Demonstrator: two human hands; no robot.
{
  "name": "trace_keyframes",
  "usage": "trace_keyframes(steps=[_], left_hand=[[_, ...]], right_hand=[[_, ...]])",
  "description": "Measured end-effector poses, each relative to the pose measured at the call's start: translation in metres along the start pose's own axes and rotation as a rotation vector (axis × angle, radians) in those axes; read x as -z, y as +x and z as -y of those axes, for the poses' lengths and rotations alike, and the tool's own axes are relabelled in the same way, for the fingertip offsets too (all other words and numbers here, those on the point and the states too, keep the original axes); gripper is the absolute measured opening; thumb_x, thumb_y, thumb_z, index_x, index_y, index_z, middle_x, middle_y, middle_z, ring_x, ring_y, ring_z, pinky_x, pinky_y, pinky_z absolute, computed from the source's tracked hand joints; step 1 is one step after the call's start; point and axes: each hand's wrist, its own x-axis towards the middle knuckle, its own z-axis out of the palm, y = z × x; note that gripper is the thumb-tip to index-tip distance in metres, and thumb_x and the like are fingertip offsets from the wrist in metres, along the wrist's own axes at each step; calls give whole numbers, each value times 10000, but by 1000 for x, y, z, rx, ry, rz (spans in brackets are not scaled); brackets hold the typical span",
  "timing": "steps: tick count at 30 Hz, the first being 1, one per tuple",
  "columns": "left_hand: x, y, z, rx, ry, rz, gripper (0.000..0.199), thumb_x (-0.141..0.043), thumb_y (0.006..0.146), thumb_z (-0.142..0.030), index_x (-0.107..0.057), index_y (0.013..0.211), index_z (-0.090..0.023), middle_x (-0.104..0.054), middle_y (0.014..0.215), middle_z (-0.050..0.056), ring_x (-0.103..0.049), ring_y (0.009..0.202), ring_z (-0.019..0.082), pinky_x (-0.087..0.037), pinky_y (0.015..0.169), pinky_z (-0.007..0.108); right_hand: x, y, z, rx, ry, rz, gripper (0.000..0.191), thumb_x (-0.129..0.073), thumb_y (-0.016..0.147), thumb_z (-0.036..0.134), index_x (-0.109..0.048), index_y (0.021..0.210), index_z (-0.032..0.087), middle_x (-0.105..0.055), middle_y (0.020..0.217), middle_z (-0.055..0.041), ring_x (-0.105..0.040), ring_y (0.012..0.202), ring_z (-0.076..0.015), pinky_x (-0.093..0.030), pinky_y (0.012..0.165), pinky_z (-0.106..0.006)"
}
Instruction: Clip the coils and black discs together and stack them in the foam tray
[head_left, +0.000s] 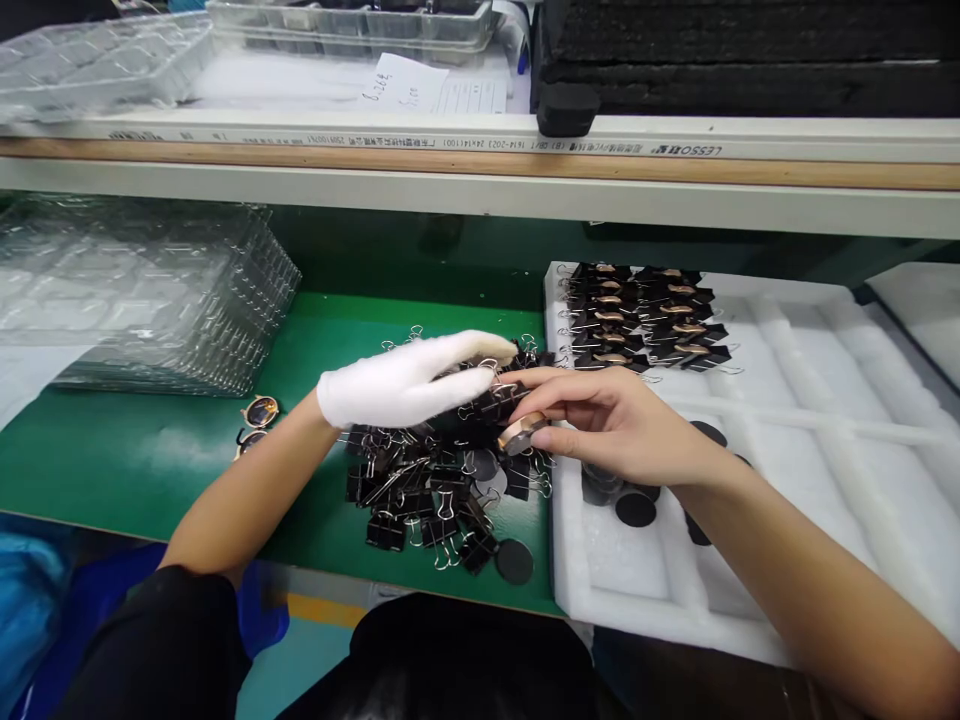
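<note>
My left hand [416, 380], in a white glove, reaches over a heap of black binder clips [386, 530] on the green bench. Between its thumb and fingers is the wire handle of a black binder clip [499, 402]. Just right of it, my bare right hand [600, 415] pinches a round rose-gold watch case [523, 433] between thumb and fingers, tilted edge-on beside the clip. Some of its fingers reach behind the clip, where their contact is hidden. Dark round discs [515, 562] lie among the heaped clips.
Right of the heap, a white foam tray [757, 420] carries rows of clipped watch cases [611, 315] and loose black discs [636, 508]. Stacked clear plastic trays [172, 300] stand left, near two watch cases [261, 411]. A shelf edge [480, 190] crosses above the bench.
</note>
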Motion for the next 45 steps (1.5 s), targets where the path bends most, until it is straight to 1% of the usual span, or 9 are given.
trace_keyframes(steps=[3, 6, 9, 12, 20, 25, 28, 33, 45], left_hand=[[-2, 1, 7, -54, -114, 125, 666, -533, 1007, -404, -292, 1606, -243, -509, 1573, 117, -601, 1319, 217, -522, 1031, 321], [-6, 2, 6, -21, -166, 137, 667, -588, 966, -380, -354, 1577, -251, -705, 1276, 74, -707, 936, 165, -547, 778, 269], [-8, 3, -1, -29, -46, 57, 371, -581, 945, -342, -654, 1284, -212, -725, 934, 2, -631, 760, 131, -486, 705, 248], [-9, 2, -6, 21, 5, -21, 297, -579, 936, -356, -724, 1140, -195, -681, 764, -31, -581, 666, 112, -444, 645, 234], [-21, 1, -6, 175, 407, -322, 291, -537, 971, -377, -755, 1052, -202, -761, 869, 28, -682, 761, 178, -439, 675, 283], [-12, -6, -6, 229, 557, -148, 356, -449, 1013, -443, -736, 976, -237, -721, 757, 12, -660, 669, 193, -350, 584, 287], [-7, -8, -12, 230, 462, -229, 455, -387, 1031, -528, -721, 982, -223, -729, 788, 20, -667, 698, 182, -356, 593, 282], [-11, -4, -24, 212, 193, -80, 529, -651, 790, -681, -538, 588, -206, -548, 507, -41, -486, 483, 107, -312, 499, 259], [-29, -4, -24, 50, 108, -69, 433, -666, 739, -459, -404, 515, -198, -385, 455, -67, -297, 472, 72, -255, 489, 263]], right_hand=[[6, -1, -1, -20, 109, 5, 105, -797, 877, 299, -814, 981, 288, -817, 934, -70, -513, 1446, -276, -629, 952, -410], [9, -3, 1, -50, 136, -9, 116, -825, 847, 325, -821, 954, 280, -818, 963, -88, -531, 1428, -311, -654, 906, -427], [10, -6, 6, -50, 88, -19, 104, -818, 853, 309, -833, 952, 280, -816, 1001, -92, -566, 1393, -327, -673, 864, -400], [9, -7, 9, -54, -17, -40, 110, -815, 860, 288, -840, 966, 290, -803, 1111, -82, -573, 1388, -318, -657, 927, -387], [11, -4, 2, -118, -85, -128, 134, -834, 838, 359, -843, 959, 301, -769, 1237, -66, -621, 1336, -314, -602, 1046, -445], [7, -3, 2, -126, -205, -41, 132, -794, 864, 385, -840, 947, 294, -744, 1289, -69, -665, 1272, -323, -616, 1009, -476], [5, -3, 4, -81, -213, -72, 125, -785, 871, 384, -835, 959, 310, -779, 1197, -56, -622, 1331, -318, -607, 1014, -462], [7, -7, 10, 40, -383, 53, 127, -745, 907, 325, -831, 1000, 331, -762, 1254, -37, -670, 1262, -306, -555, 1067, -475], [14, -12, 20, 26, -419, 213, 143, -719, 929, 311, -826, 1023, 317, -704, 1368, -40, -717, 1164, -271, -603, 915, -361]])
